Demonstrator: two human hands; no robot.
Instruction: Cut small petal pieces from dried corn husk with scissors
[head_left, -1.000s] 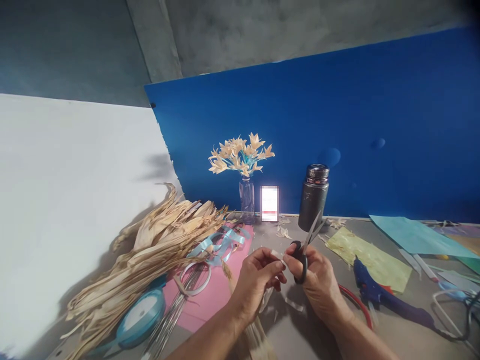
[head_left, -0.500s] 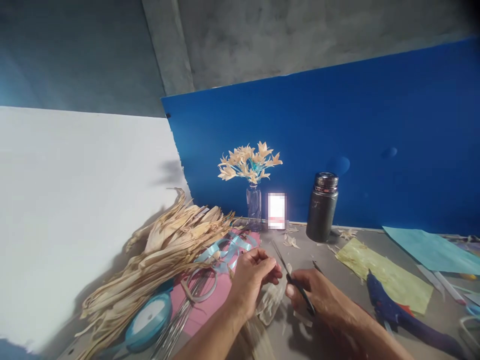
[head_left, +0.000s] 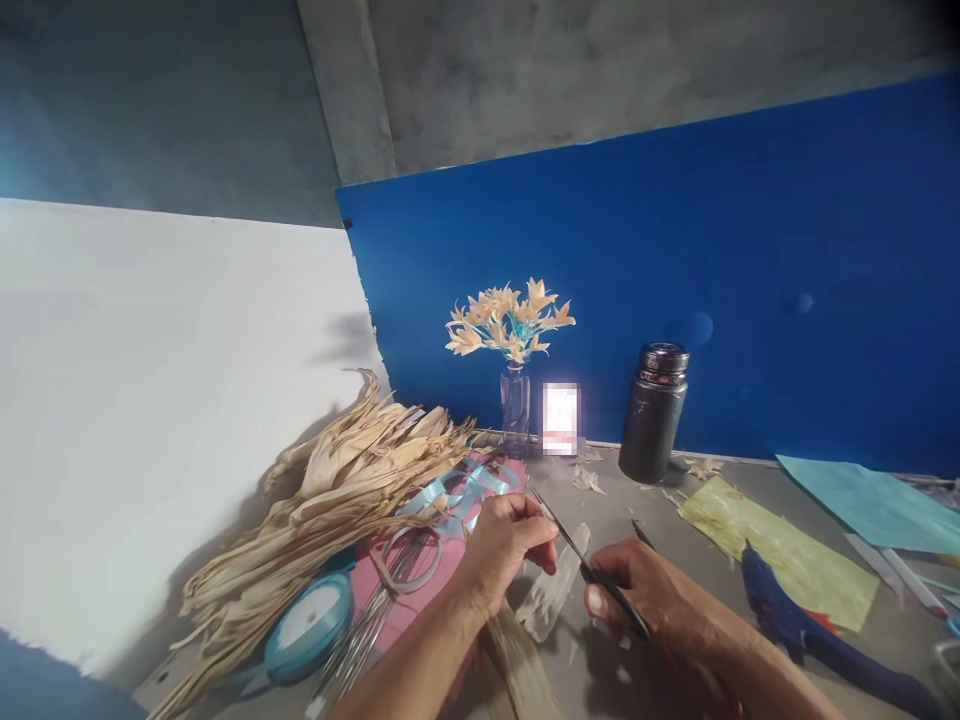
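My left hand (head_left: 506, 550) is closed in a pinch near the middle; whatever lies between its fingertips is too small or hidden to make out. Wrapped round a slim pointed tool (head_left: 616, 598) with a black handle and thin metal tip is my right hand (head_left: 645, 585). The tool slants up and left, its tip right beside my left fingertips. I cannot tell whether it is scissors or tweezers. Below and between the hands lies a pale dried husk piece (head_left: 551, 600). Another husk strip (head_left: 517, 665) lies under my left forearm.
Left are a dried husk bundle (head_left: 330, 500), blue ribbon roll (head_left: 311, 625) and thin wires (head_left: 367, 620) on pink paper (head_left: 390, 635). Behind stand a glass vase (head_left: 515, 410) with husk flowers (head_left: 510, 318) and a dark flask (head_left: 655, 415). A glue gun (head_left: 780, 610) lies right.
The view has shifted slightly, moving most things a little rightward. The tool's tip has come across closer to my left fingertips. Both hands keep their closed grips.
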